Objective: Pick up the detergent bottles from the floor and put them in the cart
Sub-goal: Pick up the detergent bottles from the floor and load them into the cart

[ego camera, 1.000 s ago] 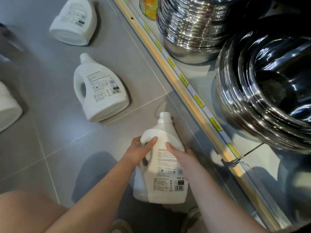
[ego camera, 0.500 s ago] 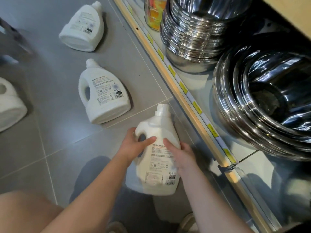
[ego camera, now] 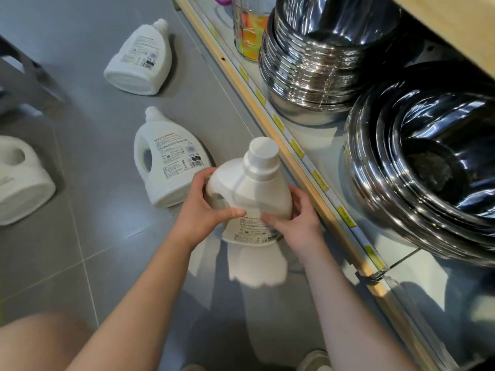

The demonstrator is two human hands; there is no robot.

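A white detergent bottle (ego camera: 253,188) is held upright above the grey floor, cap towards me. My left hand (ego camera: 203,207) grips its handle side and my right hand (ego camera: 297,218) holds its right side. A second white bottle (ego camera: 167,159) lies flat on the floor just left of it, label up. A third bottle (ego camera: 140,58) lies farther back. A fourth bottle (ego camera: 20,180) lies at the left edge, partly cut off. No cart can be clearly made out.
A low shelf with a wooden, yellow-tagged edge (ego camera: 302,159) runs diagonally on the right. It carries stacked steel bowls (ego camera: 313,54), larger steel basins (ego camera: 428,162) and a glass jar (ego camera: 247,28). A dark metal frame (ego camera: 24,68) stands at the upper left. My knee (ego camera: 40,344) is at lower left.
Both hands have lifted the bottle off the floor and tipped it upright, so its cap now points up at me.
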